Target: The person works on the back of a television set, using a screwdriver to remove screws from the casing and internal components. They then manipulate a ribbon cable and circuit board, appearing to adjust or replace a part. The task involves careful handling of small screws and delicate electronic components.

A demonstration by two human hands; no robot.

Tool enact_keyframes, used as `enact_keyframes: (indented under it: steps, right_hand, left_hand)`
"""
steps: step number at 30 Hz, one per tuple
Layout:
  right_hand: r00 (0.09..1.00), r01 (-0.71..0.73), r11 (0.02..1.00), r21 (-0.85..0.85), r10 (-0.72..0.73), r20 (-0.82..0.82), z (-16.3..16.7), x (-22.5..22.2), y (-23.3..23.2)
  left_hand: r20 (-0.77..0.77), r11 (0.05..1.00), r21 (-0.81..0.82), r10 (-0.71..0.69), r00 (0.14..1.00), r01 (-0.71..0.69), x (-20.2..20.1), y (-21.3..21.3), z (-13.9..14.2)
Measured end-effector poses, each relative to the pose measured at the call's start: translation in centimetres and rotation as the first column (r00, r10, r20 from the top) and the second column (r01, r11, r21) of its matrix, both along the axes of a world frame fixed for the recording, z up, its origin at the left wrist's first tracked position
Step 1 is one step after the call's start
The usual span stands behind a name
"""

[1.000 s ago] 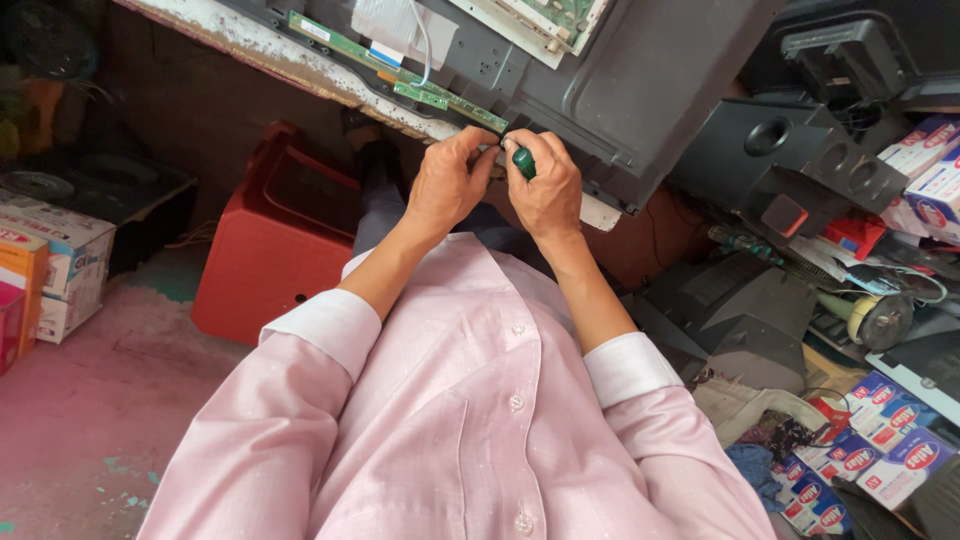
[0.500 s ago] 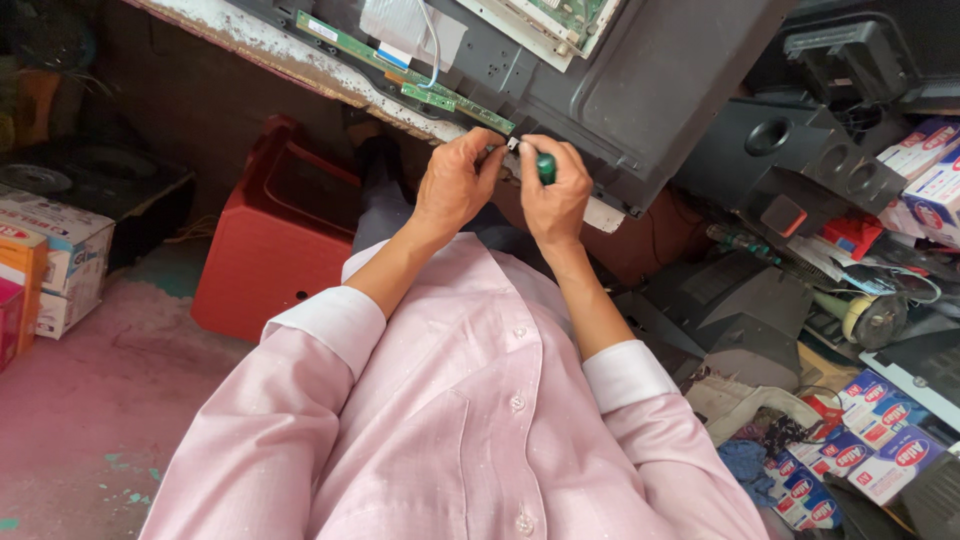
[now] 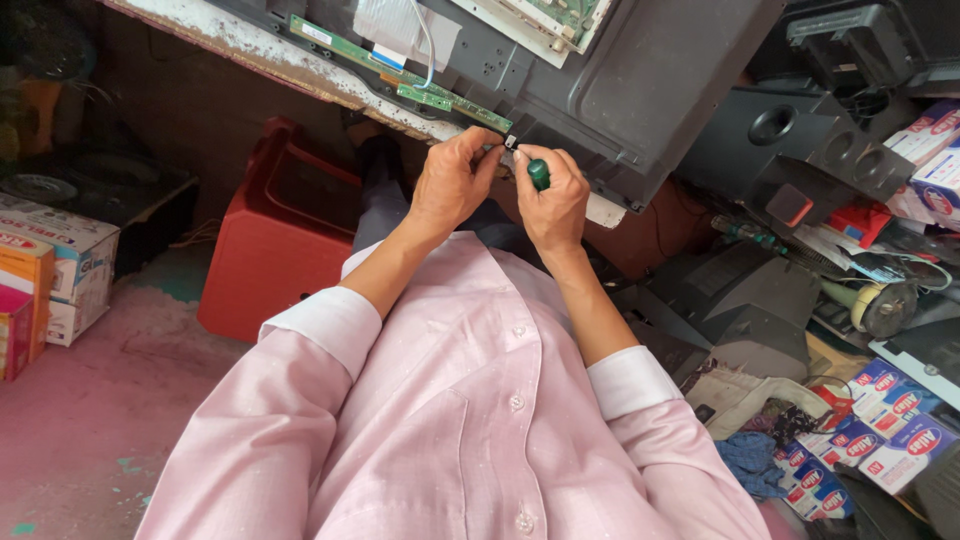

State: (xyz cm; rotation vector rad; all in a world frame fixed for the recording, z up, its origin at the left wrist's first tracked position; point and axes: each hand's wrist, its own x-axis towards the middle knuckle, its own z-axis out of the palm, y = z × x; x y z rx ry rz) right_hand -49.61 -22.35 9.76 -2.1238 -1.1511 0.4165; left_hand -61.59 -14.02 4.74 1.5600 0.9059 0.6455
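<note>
A dark grey flat-panel screen chassis (image 3: 640, 90) lies on a worn bench edge, with a long narrow green circuit strip (image 3: 400, 75) along its lower edge. My right hand (image 3: 555, 205) grips a green-handled screwdriver (image 3: 538, 173), its tip at the strip's right end. My left hand (image 3: 450, 180) pinches a small metal part (image 3: 509, 143) at that same end, fingertips touching the strip. Both hands meet at the chassis edge. White flat ribbon cable (image 3: 400, 25) runs up from the strip.
A red plastic crate (image 3: 270, 240) stands on the pink floor below the bench. Cardboard boxes (image 3: 50, 270) sit at the left. On the right lie black plastic casings (image 3: 800, 130), a tape roll (image 3: 885, 305) and several small red-blue-white boxes (image 3: 880, 430).
Both hands shifted slightly right and up along the chassis edge. The screwdriver now stands more upright in my right hand, at the strip's end.
</note>
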Motion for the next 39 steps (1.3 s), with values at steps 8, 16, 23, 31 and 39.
enact_keyframes:
  steps: [8, 16, 23, 31, 39]
  right_hand:
    - [0.997, 0.036, 0.999, -0.03, -0.034, 0.069, -0.6, 0.3, -2.0]
    - [0.955, 0.298, 0.938, -0.177, -0.294, 0.05, -0.9, 1.7, -11.4]
    - [0.912, 0.398, 0.889, -0.226, -0.41, -0.008, -1.6, 0.7, -14.7]
    - [0.968, 0.24, 0.967, -0.086, -0.245, -0.052, -0.7, 1.0, -11.3]
    - [0.987, 0.118, 0.993, -0.008, -0.118, -0.11, -0.1, -0.4, -3.7]
  left_hand:
    - [-0.028, 1.0, -0.01, 0.007, 1.0, -0.007, 0.1, -0.1, 0.8]
    - [-0.125, 0.999, 0.032, 0.034, 0.992, -0.03, 0.5, -1.6, 1.3]
    - [-0.131, 0.998, -0.015, 0.062, 0.989, -0.065, 0.7, -2.9, 0.7]
    - [-0.161, 0.999, -0.037, 0.001, 0.987, -0.007, -0.9, -2.7, 1.1]
    - [-0.072, 0.999, 0.019, -0.029, 0.997, 0.03, -1.4, -2.2, 1.0]
